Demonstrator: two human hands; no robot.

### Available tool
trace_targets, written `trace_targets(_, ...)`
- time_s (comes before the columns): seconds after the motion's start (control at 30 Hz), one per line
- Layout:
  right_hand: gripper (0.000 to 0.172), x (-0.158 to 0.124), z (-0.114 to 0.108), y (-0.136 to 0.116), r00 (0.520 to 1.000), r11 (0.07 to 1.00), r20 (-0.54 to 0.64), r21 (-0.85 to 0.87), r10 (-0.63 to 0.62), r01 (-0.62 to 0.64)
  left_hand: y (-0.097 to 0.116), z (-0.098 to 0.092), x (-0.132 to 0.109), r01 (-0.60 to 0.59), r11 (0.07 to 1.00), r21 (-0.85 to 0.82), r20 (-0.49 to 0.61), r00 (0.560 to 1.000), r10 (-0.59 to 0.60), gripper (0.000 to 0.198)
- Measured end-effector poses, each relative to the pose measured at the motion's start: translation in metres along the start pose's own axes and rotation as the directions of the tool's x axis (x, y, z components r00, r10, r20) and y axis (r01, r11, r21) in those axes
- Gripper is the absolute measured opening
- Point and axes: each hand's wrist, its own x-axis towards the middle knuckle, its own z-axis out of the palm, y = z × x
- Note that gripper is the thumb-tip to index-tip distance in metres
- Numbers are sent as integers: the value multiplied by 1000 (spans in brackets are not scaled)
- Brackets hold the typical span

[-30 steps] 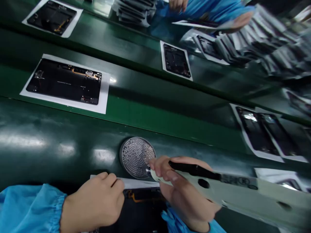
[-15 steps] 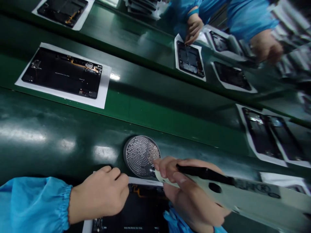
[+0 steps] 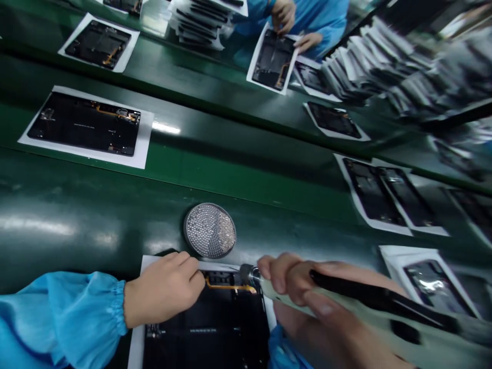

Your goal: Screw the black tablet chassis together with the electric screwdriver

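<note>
In my right hand is a pale green electric screwdriver with a black lever, its metal tip end over the top right edge of a black tablet housing. The housing has an orange flex cable and lies on white paper in front of me. My left hand is closed at the housing's top left edge; whatever its fingers pinch is hidden. Just beyond the housing stands a round dimpled metal dish with small screws gathered on its right side.
Another tablet housing lies on white paper on the green belt. More housings lie to the right. Across the belt, a co-worker's hands work on a tablet part, near stacked papers and parts.
The screwdriver has come away from the screw dish, and its tip is now over the housing's top edge. My left hand stays at the housing. The co-worker's two hands have come together on one part.
</note>
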Motion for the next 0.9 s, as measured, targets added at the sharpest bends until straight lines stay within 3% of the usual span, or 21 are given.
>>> trace_targets(0.23,23,-12,3,23,999,999,42,31,-11,9,1,17,9,14,998,67,-26,1000,-12,15)
trace_targets(0.4,22,-9,-5,25,997,999,69,34,-42,39,4,27,19,3,996,95,-60,998,3,16)
trace_targets(0.63,26,-9,-12,24,995,999,99,-26,-18,21,13,30,26,-71,988,140,-95,992,85,21)
trace_targets(0.9,29,-13,-27,29,993,999,114,10,34,-35,27,32,31,-75,986,151,-56,995,85,22)
